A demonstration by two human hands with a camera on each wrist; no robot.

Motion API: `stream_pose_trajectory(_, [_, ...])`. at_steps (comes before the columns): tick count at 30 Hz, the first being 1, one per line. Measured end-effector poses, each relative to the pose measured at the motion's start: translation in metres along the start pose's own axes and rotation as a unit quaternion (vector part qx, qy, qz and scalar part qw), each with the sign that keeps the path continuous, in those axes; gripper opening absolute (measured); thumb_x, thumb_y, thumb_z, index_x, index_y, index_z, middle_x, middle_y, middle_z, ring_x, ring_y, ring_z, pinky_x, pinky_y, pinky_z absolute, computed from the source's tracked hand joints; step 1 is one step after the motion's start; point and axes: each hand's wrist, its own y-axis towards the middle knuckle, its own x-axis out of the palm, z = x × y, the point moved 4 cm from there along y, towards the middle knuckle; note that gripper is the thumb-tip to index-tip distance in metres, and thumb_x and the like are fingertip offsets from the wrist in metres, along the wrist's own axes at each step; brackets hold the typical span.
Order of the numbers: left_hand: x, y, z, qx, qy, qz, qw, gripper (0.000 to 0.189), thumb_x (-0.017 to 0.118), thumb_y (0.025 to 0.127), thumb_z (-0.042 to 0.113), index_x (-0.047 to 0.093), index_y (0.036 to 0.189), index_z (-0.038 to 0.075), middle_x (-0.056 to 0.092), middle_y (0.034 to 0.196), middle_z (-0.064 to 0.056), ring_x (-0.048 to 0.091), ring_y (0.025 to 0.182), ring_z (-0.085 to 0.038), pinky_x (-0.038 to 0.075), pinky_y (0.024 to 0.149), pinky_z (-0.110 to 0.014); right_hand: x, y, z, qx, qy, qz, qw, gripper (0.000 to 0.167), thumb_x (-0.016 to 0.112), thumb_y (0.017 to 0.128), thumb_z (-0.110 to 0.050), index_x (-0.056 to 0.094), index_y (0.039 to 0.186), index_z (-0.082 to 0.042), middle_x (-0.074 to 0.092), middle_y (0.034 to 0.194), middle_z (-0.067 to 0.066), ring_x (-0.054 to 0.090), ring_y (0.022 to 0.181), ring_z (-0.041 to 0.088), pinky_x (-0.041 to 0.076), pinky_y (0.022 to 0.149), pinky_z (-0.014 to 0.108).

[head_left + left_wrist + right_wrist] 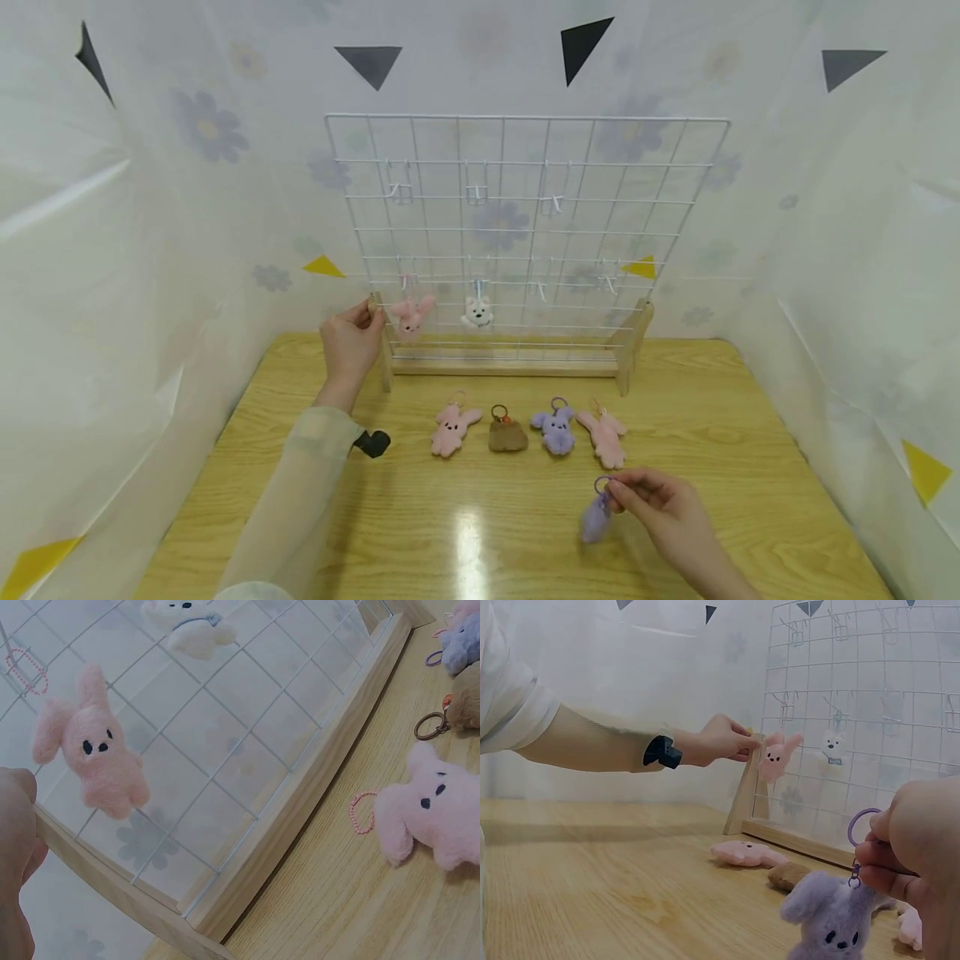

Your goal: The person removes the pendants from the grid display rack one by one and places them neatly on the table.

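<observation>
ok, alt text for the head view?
A person's right fingers pinch a purple plush keychain by its ring over a wooden table, while the left fingers hold the wooden stand of a white wire grid. A pink plush and a white plush hang on it; four more keychains lie in front.

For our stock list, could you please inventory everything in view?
Table: one, yellowish, beneath
Stand: one, wooden, table's back
Grid: one, white, on stand
Bare hooks: five, white, on grid
Hanging pink plush: one, pink, grid's lower left
Hanging white plush: one, white, beside it
Table plushes: four; pink, brown, purple, pink; before stand
Held plush: one, purple, front right
Sheeting: count unclear, whitish, around table
Triangles: four dark, four yellow, on sheeting
Wrist device: one, black, left wrist
Sleeve: one, pale, left arm
Left hand: one, on stand's post
Right hand: one, holding plush
</observation>
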Motion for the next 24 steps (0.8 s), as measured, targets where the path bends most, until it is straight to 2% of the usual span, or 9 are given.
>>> stream_pose_trajectory(3, [0.0,0.0,0.001,0.004,-0.006,-0.001,1.0,0.022,0.074,0.098,0.008,0.078,0.114,-0.008,0.077,0.1,-0.024,0.079,0.086,-0.032,0.063,0.07,-0.022,0.002,0.008,0.002,-0.008,-0.003,0.017,0.9998,0.015,0.07,0.103,-0.007,0.073,0.109,0.006,0.076,0.101,0.02,0.074,0.083,0.025,0.065,0.077,0.032])
stream_pose_trajectory(6, [0.0,0.0,0.001,0.005,-0.01,0.0,0.9999,0.022,0.074,0.098,0.007,0.077,0.114,-0.008,0.077,0.1,-0.024,0.079,0.086,-0.032,0.062,0.069,-0.021,0.003,0.016,0.006,-0.008,0.001,0.017,0.9998,0.016,0.071,0.102,-0.007,0.073,0.109,0.007,0.076,0.102,0.02,0.074,0.084,0.024,0.065,0.077,0.032])
stream_pose_trajectory(13, [0.001,0.001,-0.001,0.009,0.006,0.001,0.9999,0.025,0.074,0.099,0.01,0.077,0.117,-0.006,0.077,0.1,-0.022,0.079,0.086,-0.029,0.065,0.072,-0.033,0.003,0.035,0.018,-0.006,0.003,0.005,1.0,0.016,0.072,0.101,-0.006,0.073,0.11,0.007,0.074,0.102,0.022,0.074,0.086,0.025,0.065,0.078,0.036])
stream_pose_trajectory(19, [0.001,0.001,-0.001,0.01,0.005,-0.001,0.9999,0.025,0.074,0.099,0.01,0.077,0.117,-0.007,0.077,0.1,-0.023,0.079,0.086,-0.03,0.066,0.073,-0.037,0.006,0.051,0.029,-0.028,-0.021,-0.004,0.9994,0.012,0.072,0.1,-0.002,0.073,0.105,0.009,0.074,0.098,0.023,0.075,0.082,0.024,0.066,0.075,0.034])
stream_pose_trajectory(24, [0.0,0.001,-0.001,0.01,0.003,0.001,0.9999,0.023,0.074,0.099,0.009,0.077,0.116,-0.006,0.077,0.1,-0.022,0.079,0.086,-0.03,0.066,0.073,-0.037,0.008,0.061,0.038,0.0,-0.03,0.008,0.9995,0.013,0.072,0.099,0.001,0.072,0.105,0.012,0.074,0.097,0.022,0.075,0.081,0.023,0.065,0.074,0.031])
